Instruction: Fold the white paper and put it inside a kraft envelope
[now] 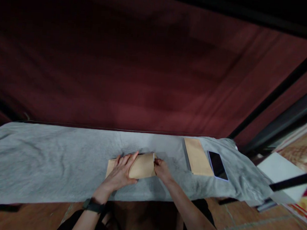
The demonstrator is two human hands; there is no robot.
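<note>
A brown paper envelope lies lengthwise on the grey cloth in front of me. My left hand grips it across the left half, fingers over the far edge and thumb by the near edge. At the envelope's right end, my right hand has its fingers closed near the opening. A thin white edge shows there beside the fingertips; what they pinch is mostly hidden. To the right lies a flat stack of brown paper envelopes, untouched by either hand.
A phone with a purple case lies right of the stack. Grey cloth covers the long, narrow surface. Behind it hangs a dark red sheet with black frame bars. White and printed boards stand at the far right, above a tiled floor.
</note>
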